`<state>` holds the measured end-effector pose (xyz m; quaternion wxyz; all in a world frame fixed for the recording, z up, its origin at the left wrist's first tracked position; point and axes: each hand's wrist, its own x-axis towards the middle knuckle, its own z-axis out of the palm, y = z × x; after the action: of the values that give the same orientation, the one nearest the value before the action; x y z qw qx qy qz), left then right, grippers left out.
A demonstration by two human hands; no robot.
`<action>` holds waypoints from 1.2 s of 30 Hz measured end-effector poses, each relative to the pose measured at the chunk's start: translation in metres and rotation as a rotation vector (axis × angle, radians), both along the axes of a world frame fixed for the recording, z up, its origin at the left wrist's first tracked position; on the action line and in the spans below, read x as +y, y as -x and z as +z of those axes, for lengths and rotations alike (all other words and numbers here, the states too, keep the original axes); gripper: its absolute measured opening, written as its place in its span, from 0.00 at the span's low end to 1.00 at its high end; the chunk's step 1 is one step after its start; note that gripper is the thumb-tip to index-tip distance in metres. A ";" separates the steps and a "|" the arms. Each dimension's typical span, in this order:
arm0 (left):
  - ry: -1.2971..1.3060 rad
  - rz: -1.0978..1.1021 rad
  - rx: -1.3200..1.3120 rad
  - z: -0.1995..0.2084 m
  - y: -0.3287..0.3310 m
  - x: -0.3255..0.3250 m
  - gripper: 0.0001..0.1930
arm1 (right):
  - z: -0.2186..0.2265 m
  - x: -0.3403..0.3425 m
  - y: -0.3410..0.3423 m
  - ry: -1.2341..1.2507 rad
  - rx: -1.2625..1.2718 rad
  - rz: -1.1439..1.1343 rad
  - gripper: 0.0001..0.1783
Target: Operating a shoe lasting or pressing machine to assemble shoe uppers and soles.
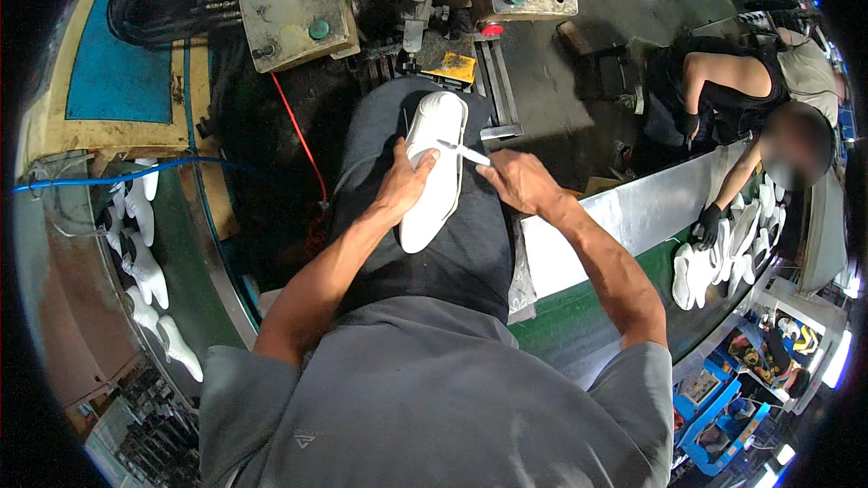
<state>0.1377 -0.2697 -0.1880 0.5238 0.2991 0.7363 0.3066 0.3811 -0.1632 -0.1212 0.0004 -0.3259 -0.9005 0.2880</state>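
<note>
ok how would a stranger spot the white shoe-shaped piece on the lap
Find the dark-trousered lap below the control boxes. On it, in the left hand, lies the white shoe-shaped piece. Unlike the white pieces on the side belts, it lies alone.

MARKING: small, pale triangular emblem (303, 440) | CARRIER: wearer's grey shirt (434, 389) | POSITION: near side, left of centre | ADJACENT: faint lettering (325, 431), too small to read reliably | LEGIBLE WORDS OR NUMBERS: none on any surface in view
</note>
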 end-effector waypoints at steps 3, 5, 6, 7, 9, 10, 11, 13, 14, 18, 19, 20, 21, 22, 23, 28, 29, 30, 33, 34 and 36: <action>0.031 -0.074 0.005 -0.008 0.010 0.001 0.52 | 0.037 0.006 0.024 -0.072 0.150 -0.132 0.25; 0.021 -0.108 -0.007 -0.008 0.012 0.002 0.53 | 0.025 0.007 0.040 -0.083 0.161 -0.102 0.23; 0.042 -0.121 -0.042 -0.003 0.012 0.002 0.52 | 0.015 0.008 0.044 -0.095 0.163 -0.075 0.21; 0.058 -0.131 -0.075 -0.001 0.013 0.003 0.51 | 0.004 0.009 0.047 -0.081 -0.139 -0.008 0.22; 0.008 -0.042 -0.288 0.004 0.016 -0.013 0.51 | -0.003 0.017 0.045 0.044 -0.090 -0.010 0.25; -0.022 0.052 -0.496 0.007 0.017 -0.020 0.51 | 0.011 0.018 0.049 0.048 -0.081 -0.005 0.25; -0.017 0.059 -0.487 0.009 0.020 -0.021 0.51 | 0.026 0.017 0.051 0.040 0.045 -0.056 0.26; -0.139 0.037 -0.702 0.025 0.020 -0.037 0.51 | 0.035 -0.011 0.051 0.045 0.153 -0.106 0.26; -0.133 0.044 -0.705 0.027 0.019 -0.040 0.51 | 0.029 -0.026 0.049 0.131 0.261 -0.195 0.27; -0.156 0.007 -0.630 0.028 0.019 -0.051 0.56 | 0.011 -0.027 0.034 0.157 0.049 -0.128 0.30; -0.199 -0.008 -0.720 0.026 0.022 -0.053 0.58 | 0.014 -0.024 0.035 0.225 -0.045 -0.108 0.31; -0.200 -0.007 -0.719 0.022 0.024 -0.048 0.58 | 0.019 -0.027 0.032 0.078 -0.024 -0.125 0.31; -0.216 -0.016 -0.634 0.023 0.021 -0.053 0.60 | 0.036 -0.031 0.037 0.123 0.122 -0.164 0.31; -0.243 -0.040 -0.547 0.026 0.018 -0.048 0.62 | 0.037 -0.041 0.040 0.232 0.258 -0.243 0.30; -0.240 -0.045 -0.551 0.030 0.016 -0.047 0.62 | 0.038 -0.052 0.041 0.341 0.395 -0.323 0.30; -0.324 -0.138 -0.277 0.014 0.007 -0.081 0.64 | 0.034 -0.056 0.038 0.557 -0.122 -0.178 0.28; -0.325 -0.135 -0.273 0.009 0.007 -0.084 0.64 | 0.042 -0.058 0.041 0.454 0.007 -0.200 0.28; -0.302 -0.104 -0.308 0.012 0.000 -0.089 0.65 | 0.046 -0.067 0.039 0.356 0.129 -0.229 0.28; -0.265 -0.047 -0.374 0.020 -0.008 -0.098 0.67 | 0.033 -0.093 0.043 0.211 0.153 -0.155 0.29; -0.293 -0.055 -0.421 0.020 -0.001 -0.100 0.66 | 0.025 -0.092 0.045 0.255 -0.068 -0.110 0.30; -0.276 -0.086 -0.377 0.027 0.030 -0.113 0.62 | 0.039 -0.082 0.039 0.242 -0.101 -0.129 0.30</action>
<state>0.1075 -0.3827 -0.1606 0.6187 0.3364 0.5633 0.4322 0.3421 -0.2449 -0.0818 -0.0657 -0.3950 -0.8350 0.3773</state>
